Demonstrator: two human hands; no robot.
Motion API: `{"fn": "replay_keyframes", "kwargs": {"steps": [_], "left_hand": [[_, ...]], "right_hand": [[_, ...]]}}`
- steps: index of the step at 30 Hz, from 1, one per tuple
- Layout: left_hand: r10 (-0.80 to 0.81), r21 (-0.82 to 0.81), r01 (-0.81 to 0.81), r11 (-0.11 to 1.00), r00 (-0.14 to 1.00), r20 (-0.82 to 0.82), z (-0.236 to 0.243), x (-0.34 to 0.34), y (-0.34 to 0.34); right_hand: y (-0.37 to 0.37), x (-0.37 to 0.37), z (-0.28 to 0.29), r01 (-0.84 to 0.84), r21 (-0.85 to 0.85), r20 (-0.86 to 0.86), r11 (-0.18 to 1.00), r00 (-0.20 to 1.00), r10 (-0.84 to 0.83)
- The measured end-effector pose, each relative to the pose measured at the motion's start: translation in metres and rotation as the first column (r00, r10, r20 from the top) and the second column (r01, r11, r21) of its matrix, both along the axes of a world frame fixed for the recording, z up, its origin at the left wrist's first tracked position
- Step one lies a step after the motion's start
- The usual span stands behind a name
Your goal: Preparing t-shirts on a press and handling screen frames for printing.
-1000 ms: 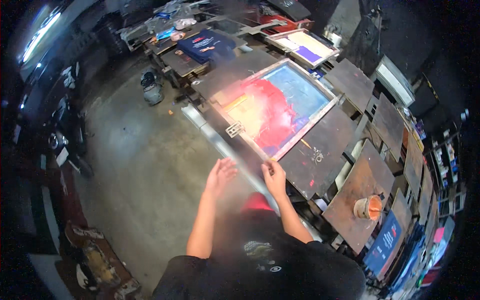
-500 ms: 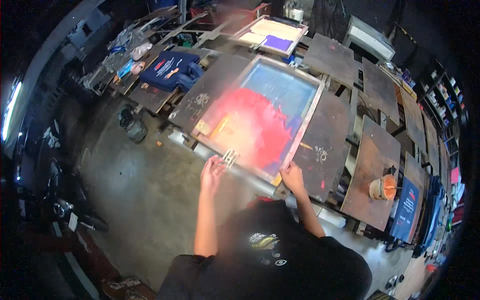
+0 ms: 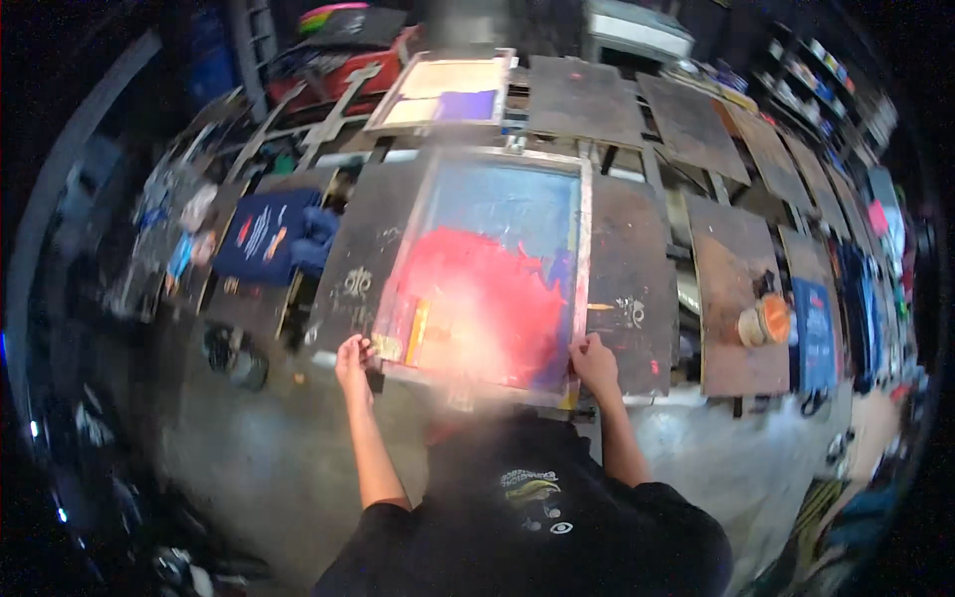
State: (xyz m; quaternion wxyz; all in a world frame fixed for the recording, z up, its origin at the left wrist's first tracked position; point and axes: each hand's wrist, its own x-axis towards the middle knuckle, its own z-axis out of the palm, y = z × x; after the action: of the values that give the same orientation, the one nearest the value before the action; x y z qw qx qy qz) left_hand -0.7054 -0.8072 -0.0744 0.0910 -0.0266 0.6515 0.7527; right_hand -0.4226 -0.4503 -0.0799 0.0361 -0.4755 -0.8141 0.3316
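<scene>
A screen-printing frame (image 3: 583,249) lies on a dark board, its blue mesh (image 3: 505,199) showing at the far part. Red ink (image 3: 477,298) with a ragged far edge covers much of the nearer part, paler towards me. My left hand (image 3: 353,363) is at the frame's near left corner, its fingers curled against the edge by a patch of tape. My right hand (image 3: 595,364) grips the right side rail near the front corner. A yellow strip (image 3: 419,333) shows along the left side of the mesh. Blur smears the middle of the front rail.
Another screen (image 3: 448,62), cream and purple, lies farther back. On the left board rests a navy printed bag (image 3: 261,237). An orange-filled tub (image 3: 764,320) stands on a right-hand board, beside another navy printed piece (image 3: 813,333). Several bare boards (image 3: 632,259) line the rack.
My left hand has moved left along the front rail to the corner. My right hand stays at the right rail. The view has turned, so the screen now appears straighter.
</scene>
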Motion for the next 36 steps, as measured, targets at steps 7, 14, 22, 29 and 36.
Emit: {"fn": "replay_keyframes", "kwargs": {"steps": [7, 14, 22, 29, 36], "left_hand": [[-0.443, -0.602, 0.410, 0.685, 0.891, 0.102, -0.042, -0.093, -0.005], [-0.480, -0.350, 0.603, 0.717, 0.791, 0.379, -0.042, -0.110, -0.006], [-0.600, -0.269, 0.691, 0.671, 0.719, 0.351, -0.050, -0.116, -0.008], [-0.515, -0.311, 0.618, 0.722, 0.780, 0.354, -0.035, -0.103, -0.003], [-0.518, -0.168, 0.633, 0.756, 0.735, 0.438, -0.015, -0.102, -0.005]], "right_hand": [[-0.060, -0.002, 0.007, 0.301, 0.177, -0.003, 0.937, 0.952, -0.305], [-0.090, -0.018, 0.006, 0.491, 0.144, -0.035, 0.859, 0.870, -0.491], [-0.116, -0.030, -0.015, 0.503, 0.286, 0.035, 0.816, 0.845, -0.533], [-0.097, -0.021, -0.025, 0.510, 0.243, 0.066, 0.825, 0.840, -0.538], [-0.059, 0.002, -0.023, 0.432, 0.022, 0.126, 0.902, 0.893, -0.431]]}}
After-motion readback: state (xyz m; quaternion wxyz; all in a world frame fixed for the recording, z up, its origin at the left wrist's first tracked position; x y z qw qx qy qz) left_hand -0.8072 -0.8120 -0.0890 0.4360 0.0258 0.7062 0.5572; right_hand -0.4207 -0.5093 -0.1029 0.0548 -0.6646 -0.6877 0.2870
